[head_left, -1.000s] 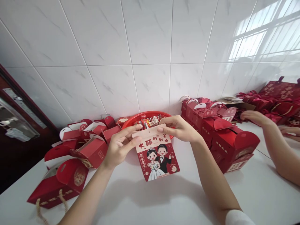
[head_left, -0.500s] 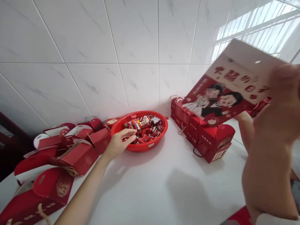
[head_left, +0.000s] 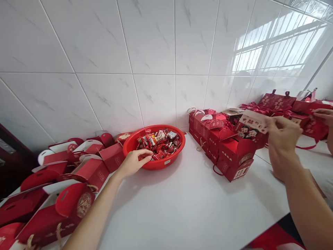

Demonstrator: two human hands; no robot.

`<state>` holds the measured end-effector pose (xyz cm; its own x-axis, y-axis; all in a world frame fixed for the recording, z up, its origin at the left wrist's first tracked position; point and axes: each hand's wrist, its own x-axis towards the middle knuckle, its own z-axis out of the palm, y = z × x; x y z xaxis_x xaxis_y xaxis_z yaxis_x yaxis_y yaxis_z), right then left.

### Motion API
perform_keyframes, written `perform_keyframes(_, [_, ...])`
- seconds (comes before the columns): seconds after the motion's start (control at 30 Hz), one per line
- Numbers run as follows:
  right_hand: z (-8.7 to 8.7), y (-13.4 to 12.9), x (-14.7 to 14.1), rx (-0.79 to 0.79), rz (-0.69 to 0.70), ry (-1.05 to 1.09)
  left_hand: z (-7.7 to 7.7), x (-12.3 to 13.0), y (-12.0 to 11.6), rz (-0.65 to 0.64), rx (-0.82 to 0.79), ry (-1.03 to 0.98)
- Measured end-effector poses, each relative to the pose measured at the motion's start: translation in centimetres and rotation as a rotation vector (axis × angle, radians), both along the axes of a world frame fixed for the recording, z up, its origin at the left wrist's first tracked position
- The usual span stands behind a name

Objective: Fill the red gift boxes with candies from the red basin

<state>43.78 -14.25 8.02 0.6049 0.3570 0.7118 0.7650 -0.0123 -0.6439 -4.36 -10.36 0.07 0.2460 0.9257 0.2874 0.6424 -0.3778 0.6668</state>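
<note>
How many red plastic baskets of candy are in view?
1: the red basket on the white table, between two groups of red boxes, the left hand at its near-left rim. No other shows.

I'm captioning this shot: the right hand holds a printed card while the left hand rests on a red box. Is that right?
No: in the head view, the left hand is at the rim of the red basket, not on a box. The rest holds.

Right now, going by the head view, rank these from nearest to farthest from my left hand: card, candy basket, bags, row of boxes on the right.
1. Candy basket: your left hand is at its rim.
2. Row of boxes: right of the basket.
3. Card: farther right, in your right hand.
4. Bags: back right, beyond the card.
</note>
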Motion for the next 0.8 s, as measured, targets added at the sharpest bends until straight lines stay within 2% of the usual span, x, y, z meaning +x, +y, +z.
perform_keyframes(0.13, [-1.6,0.9,-0.9,-0.171,0.133,0.165,-0.1,0.0,-0.1,0.002,-0.003,0.012])
perform_keyframes(0.23, [-1.8,0.8,-1.6,-0.203,0.165,0.200,-0.1,0.0,-0.2,0.012,-0.004,0.016])
perform_keyframes(0.33, [-2.2,1.2,-1.0,-0.169,0.130,0.169,-0.1,0.0,-0.2,0.015,0.011,0.028])
perform_keyframes(0.43, [-3.3,1.3,0.9,-0.094,-0.017,0.081,-0.1,0.0,-0.2,0.018,0.021,0.036])
perform_keyframes(0.53, [-4.3,0.0,2.9,-0.056,-0.219,-0.013,-0.3,0.0,-0.1,0.008,0.029,0.027])
perform_keyframes(0.6, [-4.7,-1.6,3.4,-0.094,-0.295,-0.014,-0.4,-0.1,-0.1,0.001,0.032,0.024])
perform_keyframes(0.7, [-5.0,-3.9,2.5,-0.166,-0.228,0.118,-0.7,-0.1,0.0,0.013,0.030,0.019])
perform_keyframes(0.8, [-5.8,-4.9,0.6,-0.215,-0.145,0.333,-0.7,0.0,-0.1,0.015,0.013,0.008])
